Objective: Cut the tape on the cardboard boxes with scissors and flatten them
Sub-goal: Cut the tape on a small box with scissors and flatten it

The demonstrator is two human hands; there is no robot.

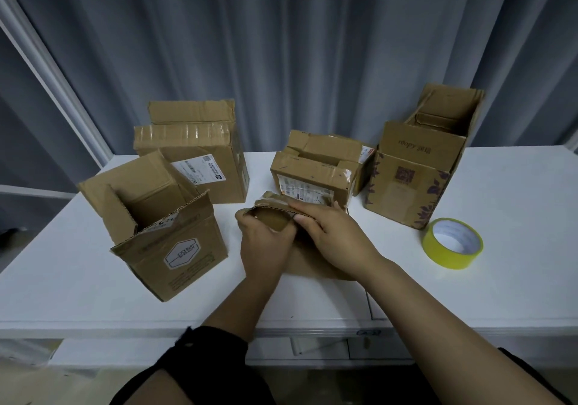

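A small brown cardboard box point(272, 214) lies partly collapsed at the middle of the white table point(500, 204). My left hand point(266, 245) grips its near left flap, fingers curled over the edge. My right hand point(331, 235) lies over its top right side, fingers bent down on the cardboard. An open box point(169, 235) stands to the left, a taped box point(203, 160) behind it, another taped box point(316, 173) just behind my hands, and a tall open box point(419, 170) at the right. No scissors are in view.
A roll of yellow tape point(452, 242) lies on the table at the right, near the tall box. Grey curtains point(312, 45) hang behind the table. The table's front edge runs just below my forearms.
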